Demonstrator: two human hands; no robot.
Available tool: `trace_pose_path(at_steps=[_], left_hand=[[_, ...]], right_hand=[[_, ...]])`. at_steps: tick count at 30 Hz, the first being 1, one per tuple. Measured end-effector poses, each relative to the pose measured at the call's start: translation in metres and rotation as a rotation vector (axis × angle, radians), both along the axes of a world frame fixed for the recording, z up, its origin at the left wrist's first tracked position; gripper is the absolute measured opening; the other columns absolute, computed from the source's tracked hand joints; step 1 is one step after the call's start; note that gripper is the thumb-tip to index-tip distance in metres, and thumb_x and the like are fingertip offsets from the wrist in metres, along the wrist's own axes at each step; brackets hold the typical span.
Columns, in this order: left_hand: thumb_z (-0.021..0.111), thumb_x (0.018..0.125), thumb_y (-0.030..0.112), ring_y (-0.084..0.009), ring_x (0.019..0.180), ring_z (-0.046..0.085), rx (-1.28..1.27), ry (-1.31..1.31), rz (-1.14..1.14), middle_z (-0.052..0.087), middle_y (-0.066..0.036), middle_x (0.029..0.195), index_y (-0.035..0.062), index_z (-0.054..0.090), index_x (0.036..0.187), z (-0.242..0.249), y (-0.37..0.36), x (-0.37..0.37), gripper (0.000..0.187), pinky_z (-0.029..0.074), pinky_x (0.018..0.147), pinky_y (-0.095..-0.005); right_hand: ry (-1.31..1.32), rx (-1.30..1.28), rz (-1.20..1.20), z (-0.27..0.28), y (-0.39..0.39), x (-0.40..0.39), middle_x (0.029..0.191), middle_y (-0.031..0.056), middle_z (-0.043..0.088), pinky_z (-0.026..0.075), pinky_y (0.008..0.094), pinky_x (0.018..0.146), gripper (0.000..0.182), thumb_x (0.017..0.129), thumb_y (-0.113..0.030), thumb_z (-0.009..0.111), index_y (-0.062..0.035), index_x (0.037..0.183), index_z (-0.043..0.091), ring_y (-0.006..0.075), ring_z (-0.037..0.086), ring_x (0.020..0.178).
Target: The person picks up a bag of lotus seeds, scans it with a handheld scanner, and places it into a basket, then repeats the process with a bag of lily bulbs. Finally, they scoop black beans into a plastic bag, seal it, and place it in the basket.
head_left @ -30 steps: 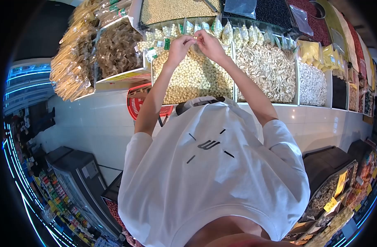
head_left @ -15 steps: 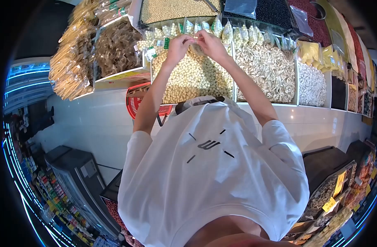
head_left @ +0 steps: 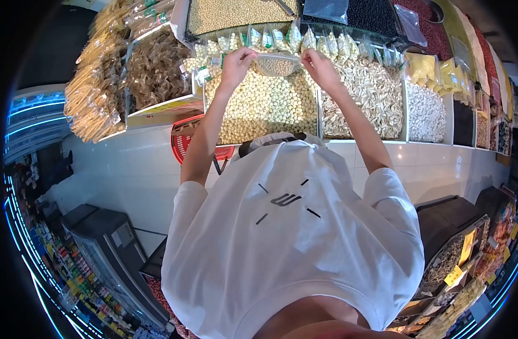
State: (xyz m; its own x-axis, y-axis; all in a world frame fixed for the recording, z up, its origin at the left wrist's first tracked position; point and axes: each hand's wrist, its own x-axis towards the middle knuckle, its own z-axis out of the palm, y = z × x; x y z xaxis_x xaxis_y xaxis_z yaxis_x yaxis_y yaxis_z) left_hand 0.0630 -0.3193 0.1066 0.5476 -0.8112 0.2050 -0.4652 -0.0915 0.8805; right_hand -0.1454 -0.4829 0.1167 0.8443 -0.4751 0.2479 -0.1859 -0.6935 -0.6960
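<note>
A small clear plastic bag [head_left: 275, 66] is stretched sideways between my two hands, its top edge pulled nearly straight. My left hand [head_left: 237, 66] pinches its left corner and my right hand [head_left: 320, 68] pinches the right one. Pale round pieces show through the plastic; I cannot tell whether they are inside it or behind. Under the bag spreads a bin of cream-coloured round seeds [head_left: 264, 116]. Just beyond my hands stands a row of filled clear packets [head_left: 279, 38] with green and white labels.
Right of the seeds lie bins of pale sliced pieces [head_left: 365, 101] and white pieces [head_left: 427, 116]. Brown dried pieces [head_left: 157, 62] and long yellow packaged sticks [head_left: 92, 93] are at left. A red basket [head_left: 178, 148] stands on the floor below the bins' edge.
My hands have moved apart from nearly touching, drawing the bag out wide between them. The view has shifted slightly.
</note>
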Motion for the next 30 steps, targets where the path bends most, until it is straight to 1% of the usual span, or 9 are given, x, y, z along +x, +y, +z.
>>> trace_pose_path(at_steps=[2,5,7,8,10,14,20,23,30], left_hand=[[0.063,0.082,0.012,-0.0163,0.073,0.063,-0.013,0.018,-0.005,0.067,-0.009,0.084,0.0032,0.065,0.091,0.002,0.002,0.0,0.013,0.048,0.067,-0.0266],[0.062,0.084,0.015,-0.0179,0.081,0.063,0.045,-0.22,-0.046,0.066,-0.009,0.086,0.0012,0.065,0.087,0.022,-0.003,-0.01,0.015,0.047,0.074,-0.0285],[0.056,0.084,0.01,-0.0227,0.086,0.06,0.01,-0.857,-0.049,0.064,-0.008,0.084,0.0025,0.063,0.088,0.046,-0.017,-0.037,0.011,0.045,0.081,-0.0319],[0.056,0.084,0.01,-0.0227,0.086,0.06,0.012,-0.857,-0.048,0.064,-0.008,0.084,0.0025,0.063,0.088,0.045,-0.023,-0.046,0.011,0.045,0.081,-0.0319],[0.054,0.079,0.01,-0.0259,0.086,0.058,0.176,-0.89,-0.324,0.062,-0.01,0.084,0.0035,0.062,0.088,0.043,-0.036,-0.057,0.013,0.044,0.082,-0.0349],[0.053,0.075,0.007,-0.0265,0.085,0.058,0.093,-0.842,-0.383,0.061,-0.011,0.086,0.0029,0.059,0.086,0.027,-0.046,-0.047,0.013,0.045,0.079,-0.0357],[0.054,0.078,0.009,-0.0246,0.083,0.058,0.084,-0.943,-0.355,0.059,-0.009,0.081,0.0055,0.059,0.083,0.027,-0.016,-0.014,0.008,0.047,0.077,-0.0347],[0.055,0.076,0.007,-0.0246,0.087,0.058,0.259,-1.039,-0.353,0.059,-0.011,0.087,0.0038,0.059,0.088,0.021,0.0,0.007,0.012,0.049,0.076,-0.0342],[0.053,0.074,0.002,-0.026,0.087,0.057,0.357,-1.09,-0.324,0.057,-0.012,0.092,0.0025,0.055,0.1,0.026,-0.001,0.005,0.026,0.048,0.077,-0.0349]], right_hand=[[-0.042,0.039,-0.004,-0.002,-0.002,-0.002,0.086,0.0162,0.058,0.046,0.0408,0.069,0.016,0.084,-0.006,0.056,-0.0047,0.097,0.047,0.0336,0.057,0.078],[-0.089,0.077,-0.015,0.002,0.004,-0.001,0.086,0.0158,0.058,0.046,0.0407,0.069,0.016,0.083,-0.005,0.056,-0.0048,0.097,0.047,0.0337,0.057,0.078],[-0.094,0.079,-0.021,0.011,0.013,0.006,0.086,0.0157,0.059,0.046,0.0408,0.07,0.016,0.083,-0.005,0.056,-0.0048,0.096,0.047,0.0339,0.057,0.079],[-0.126,0.034,0.015,0.016,0.018,0.012,0.085,0.0158,0.059,0.046,0.0409,0.071,0.015,0.082,-0.003,0.055,-0.0048,0.095,0.047,0.0339,0.057,0.08],[-0.161,-0.013,0.05,0.017,0.021,0.018,0.085,0.0158,0.059,0.046,0.041,0.072,0.015,0.082,-0.002,0.055,-0.0048,0.095,0.048,0.034,0.057,0.082],[-0.13,-0.028,-0.018,0.016,0.019,0.016,0.081,0.0159,0.059,0.044,0.0422,0.074,0.015,0.079,0.001,0.053,-0.0048,0.091,0.049,0.0349,0.055,0.083],[-0.163,-0.106,-0.007,0.012,0.024,0.019,0.078,0.0157,0.057,0.042,0.0433,0.07,0.014,0.08,-0.001,0.056,-0.0052,0.089,0.046,0.0355,0.053,0.078],[-0.133,-0.104,-0.009,0.014,0.024,0.016,0.078,0.0159,0.056,0.042,0.0432,0.07,0.013,0.08,-0.002,0.055,-0.0049,0.088,0.046,0.0355,0.053,0.078],[-0.196,-0.055,-0.031,0.014,0.026,0.021,0.078,0.0166,0.057,0.043,0.0436,0.069,0.011,0.081,-0.002,0.055,-0.0045,0.087,0.046,0.0357,0.054,0.078]])
